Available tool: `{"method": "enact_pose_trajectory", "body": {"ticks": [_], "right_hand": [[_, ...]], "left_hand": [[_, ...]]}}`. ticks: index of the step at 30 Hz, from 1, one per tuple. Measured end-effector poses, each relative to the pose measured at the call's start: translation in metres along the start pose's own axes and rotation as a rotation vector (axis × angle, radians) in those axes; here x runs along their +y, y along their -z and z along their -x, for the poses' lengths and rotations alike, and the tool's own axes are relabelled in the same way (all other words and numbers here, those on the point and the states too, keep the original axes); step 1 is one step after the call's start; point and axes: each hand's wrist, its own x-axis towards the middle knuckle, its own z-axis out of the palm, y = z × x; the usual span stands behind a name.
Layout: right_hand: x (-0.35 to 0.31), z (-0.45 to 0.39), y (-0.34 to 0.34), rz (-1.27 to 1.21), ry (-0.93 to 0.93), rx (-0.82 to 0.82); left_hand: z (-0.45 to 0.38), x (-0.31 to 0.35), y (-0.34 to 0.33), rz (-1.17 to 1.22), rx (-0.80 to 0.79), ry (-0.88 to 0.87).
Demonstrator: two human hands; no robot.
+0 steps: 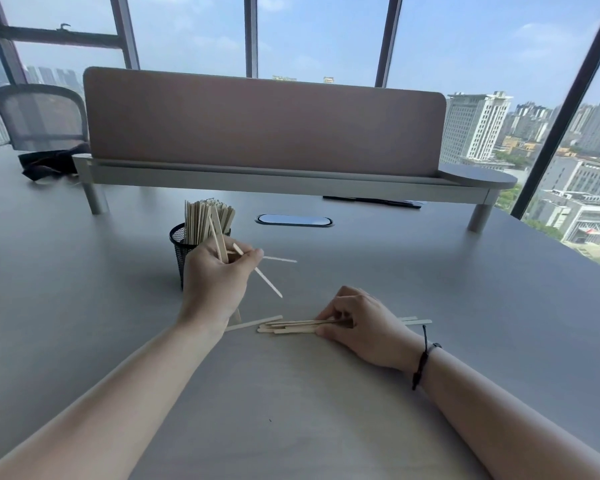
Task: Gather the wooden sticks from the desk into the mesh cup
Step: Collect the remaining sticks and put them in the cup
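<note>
Two bare forearms come in from the bottom edge across the smooth grey worktop (326,410). Right hand (361,323), the one with a thin black cord bracelet (425,355) at the wrist, sits low on the worktop with its fingers curled round a flat bundle of pale wooden sticks (291,325); the bundle lies on the surface and pokes out both sides of the hand. One more loose stick (253,323) lies just left of the bundle, near the left wrist.

Left hand (219,271) is raised off the worktop, right in front of the black mesh cup (182,251), fingers pinched round a few splayed wooden sticks (267,280) that fan out at different angles. That cup is already packed with upright sticks (207,220) and stands behind the left hand, partly hidden by it.

Further back: an oval cable grommet (294,220), a grey raised shelf (291,181) with a taupe divider panel (264,126), a mesh office chair (39,116) at far left, and big windows (326,32) looking over city buildings.
</note>
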Motion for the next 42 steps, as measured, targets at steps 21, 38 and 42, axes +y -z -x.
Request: {"method": "enact_pose_trajectory", "body": {"ticks": [21,38,42], "right_hand": [[-0.006,0.001,-0.004,0.107,0.108,-0.014],[-0.009,0.007,-0.01,0.124,0.171,0.118],[-0.013,0.007,-0.011,0.172,0.181,0.276]], "left_hand": [[0.01,0.009,0.005,-0.151,-0.019,-0.198],[0.013,0.011,0.006,0.189,-0.163,0.003],[0.017,0.008,0.003,0.176,-0.185,0.002]]}}
